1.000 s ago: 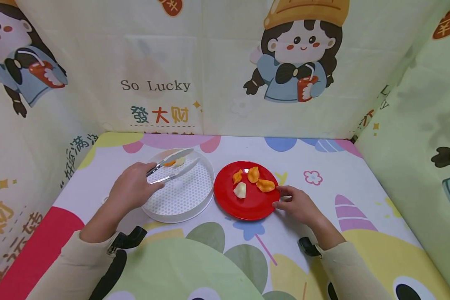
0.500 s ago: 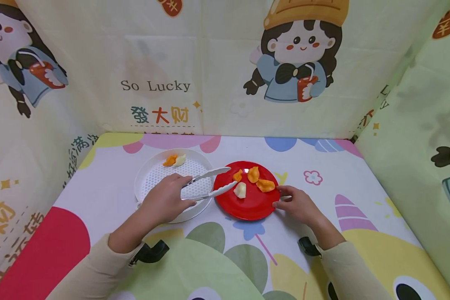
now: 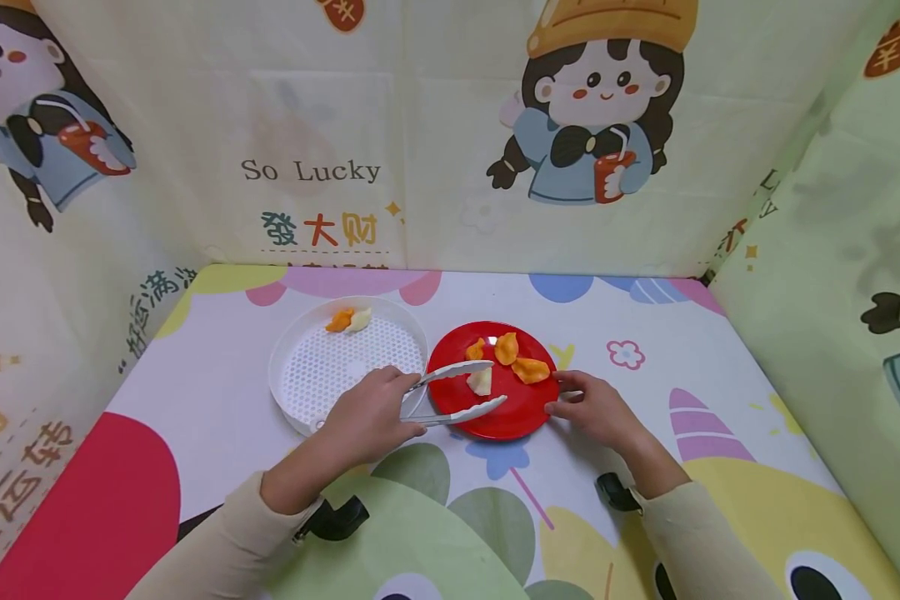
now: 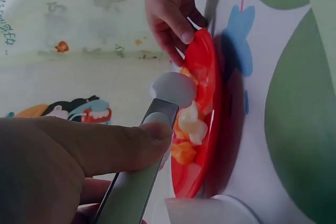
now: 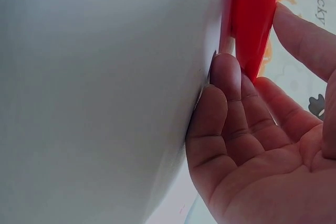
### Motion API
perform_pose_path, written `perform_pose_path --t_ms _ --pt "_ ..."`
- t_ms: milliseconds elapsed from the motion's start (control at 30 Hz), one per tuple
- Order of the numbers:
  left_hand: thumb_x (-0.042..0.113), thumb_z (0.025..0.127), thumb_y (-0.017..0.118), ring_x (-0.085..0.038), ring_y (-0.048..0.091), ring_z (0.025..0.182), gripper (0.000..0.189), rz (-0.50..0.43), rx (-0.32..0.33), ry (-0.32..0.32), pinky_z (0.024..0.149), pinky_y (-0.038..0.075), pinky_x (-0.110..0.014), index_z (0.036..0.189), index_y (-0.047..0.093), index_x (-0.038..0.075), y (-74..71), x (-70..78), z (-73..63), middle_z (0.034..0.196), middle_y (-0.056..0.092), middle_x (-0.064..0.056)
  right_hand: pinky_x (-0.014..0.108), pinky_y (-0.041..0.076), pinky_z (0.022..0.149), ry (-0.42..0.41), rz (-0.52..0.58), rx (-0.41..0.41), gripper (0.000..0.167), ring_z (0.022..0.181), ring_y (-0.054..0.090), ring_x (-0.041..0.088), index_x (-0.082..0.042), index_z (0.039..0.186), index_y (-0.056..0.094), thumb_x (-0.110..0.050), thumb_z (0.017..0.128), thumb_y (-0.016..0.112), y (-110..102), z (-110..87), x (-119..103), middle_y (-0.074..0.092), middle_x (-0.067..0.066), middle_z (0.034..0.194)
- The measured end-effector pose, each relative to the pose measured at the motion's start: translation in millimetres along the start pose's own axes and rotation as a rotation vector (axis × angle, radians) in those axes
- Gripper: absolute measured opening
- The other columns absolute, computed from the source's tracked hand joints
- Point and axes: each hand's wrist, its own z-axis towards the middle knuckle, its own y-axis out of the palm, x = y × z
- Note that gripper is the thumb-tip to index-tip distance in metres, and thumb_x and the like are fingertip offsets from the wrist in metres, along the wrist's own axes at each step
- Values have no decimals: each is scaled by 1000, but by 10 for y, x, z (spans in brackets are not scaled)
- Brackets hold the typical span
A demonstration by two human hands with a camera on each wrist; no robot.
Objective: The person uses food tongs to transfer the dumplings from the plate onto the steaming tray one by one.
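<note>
Bench (image 3: 570, 321): I observe a white surface printed with green, yellow, red and pink shapes.
Backdrop (image 3: 450, 108): I observe pale cloth behind the bench and along both sides.
Lettering (image 3: 311, 172): I read "So Lucky" above coloured characters (image 3: 319, 230).
Printed figure (image 3: 588, 150): I observe an orange hat and blue clothing, right of the lettering.

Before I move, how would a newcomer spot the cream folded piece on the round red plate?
On the patterned tabletop, find the glossy round red plate gripped by the bare right hand. In the head view, the small cream folded piece shows between the arms of the silver tongs. It is the plate's only pale piece; its three neighbours are orange.
</note>
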Motion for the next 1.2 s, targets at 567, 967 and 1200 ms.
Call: perform_pose_path --t_ms 567,967,1200 --pt "29 74 90 -23 58 97 64 39 24 -21 70 59 -36 128 65 6 130 9 96 111 63 -10 39 59 78 7 0 -3 70 118 54 39 -2 145 47 -24 86 79 -2 14 -7 53 22 135" --pt "25 76 89 -23 59 93 58 -8 76 11 71 58 -36 127 67 7 -7 -37 14 107 66 -9 39 59 79 4 -5 -4 72 118 55 39 -2 145 47 -25 85 80 3 7 0 53 22 137" --pt "24 79 86 -25 60 98 58 -15 123 19 75 57 -38 130 66 5 -179 -131 -88 112 66 -11 39 59 79 -2 -2 -2 72 118 55 39 -2 145 47 -25 85 79 -2 -1 1 53 22 136"
